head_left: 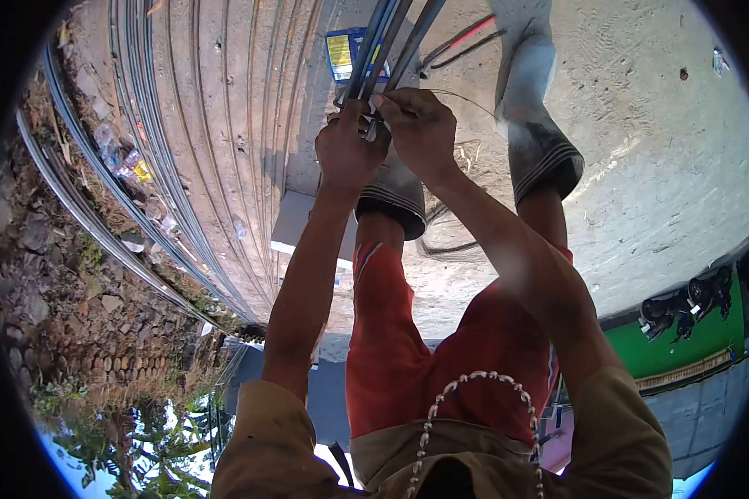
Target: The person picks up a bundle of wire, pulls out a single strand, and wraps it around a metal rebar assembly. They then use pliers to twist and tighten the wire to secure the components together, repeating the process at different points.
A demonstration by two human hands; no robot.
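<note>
At the near end of the bundle of dark rods, our left hand is closed, its fingers curled in around them. Our right hand is partly closed, thumb and bent fingers against the rods. We see a blue-and-yellow packet partly behind the bundle and a red-handled tool to its right.

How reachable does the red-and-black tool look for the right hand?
Probably yes: the tool lies on open ground just past the right hand, though those fingers are busy at the dark rods.
</note>
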